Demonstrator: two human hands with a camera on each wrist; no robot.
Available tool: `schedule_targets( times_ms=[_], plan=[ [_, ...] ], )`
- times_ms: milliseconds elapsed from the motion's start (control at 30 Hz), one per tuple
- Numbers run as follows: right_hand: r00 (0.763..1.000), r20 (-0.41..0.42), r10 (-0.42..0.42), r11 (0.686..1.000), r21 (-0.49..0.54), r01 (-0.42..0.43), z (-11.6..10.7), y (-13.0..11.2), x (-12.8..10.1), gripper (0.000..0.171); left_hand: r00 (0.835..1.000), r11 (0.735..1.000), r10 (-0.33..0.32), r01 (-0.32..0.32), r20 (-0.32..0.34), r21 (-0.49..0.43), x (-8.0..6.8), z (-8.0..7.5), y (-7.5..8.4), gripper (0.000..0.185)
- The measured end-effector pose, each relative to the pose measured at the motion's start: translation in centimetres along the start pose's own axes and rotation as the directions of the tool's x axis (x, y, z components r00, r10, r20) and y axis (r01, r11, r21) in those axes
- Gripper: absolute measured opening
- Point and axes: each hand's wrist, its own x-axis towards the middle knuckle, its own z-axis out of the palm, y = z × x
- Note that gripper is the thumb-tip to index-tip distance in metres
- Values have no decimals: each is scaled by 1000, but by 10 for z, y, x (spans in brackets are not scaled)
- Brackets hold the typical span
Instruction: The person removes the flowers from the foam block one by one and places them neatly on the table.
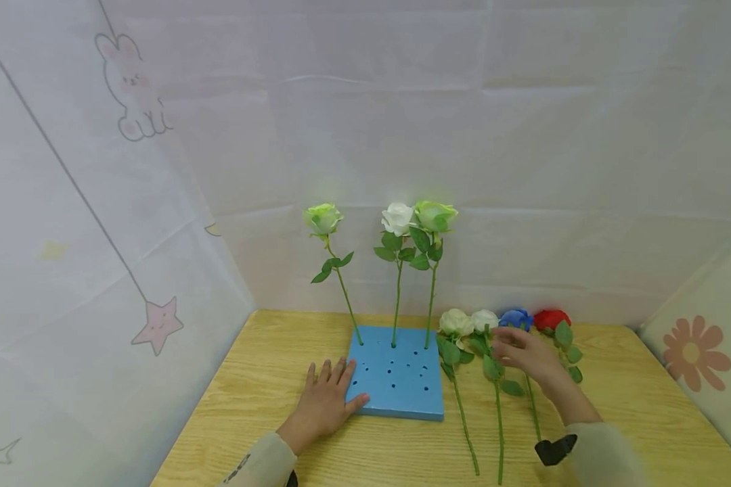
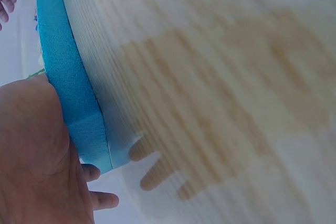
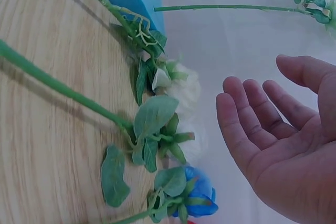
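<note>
A pale wood-grained surface (image 1: 639, 412) meets a whitish cloth backdrop (image 1: 371, 101) at its far edge. Beyond its left edge the cloth is printed with a rabbit (image 1: 133, 88) and a pink star (image 1: 158, 325); beyond its right edge, with a pink flower print (image 1: 697, 353).

A flat, light-blue block (image 1: 399, 400), dotted with small holes, lies towards the far edge, left of that edge's middle. Three stems stand in its back row: a leaning green-tinged rose (image 1: 323, 220) on the left, a white rose (image 1: 397, 220) in the middle and a second green-tinged rose (image 1: 436, 216) on the right. Right of the block, a cream rose (image 1: 455, 322), another white rose (image 1: 484, 320), a blue rose (image 1: 516, 318) and a red rose (image 1: 551, 318) lie with their heads along the far edge.

The left hand (image 1: 325, 404) rests at the block's left edge, fingers spread, thumb over the near left corner. The right hand (image 1: 526, 353) hovers over the lying roses near the blue one, its fingers gently curved and the thumb well apart from them.
</note>
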Motion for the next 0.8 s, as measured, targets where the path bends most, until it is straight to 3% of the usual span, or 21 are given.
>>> schedule_targets(
  times_ms=[233,800],
  plan=[
    [999,-9,-40,999,27,40,10,-7,13,59,1000,1000,-15,15,25,-20,0,-3,1,86],
    [996,-88,-12,992,122,22,37,-8,46,59,999,1000,-12,12,30,4,0,-5,2,86]
  ],
)
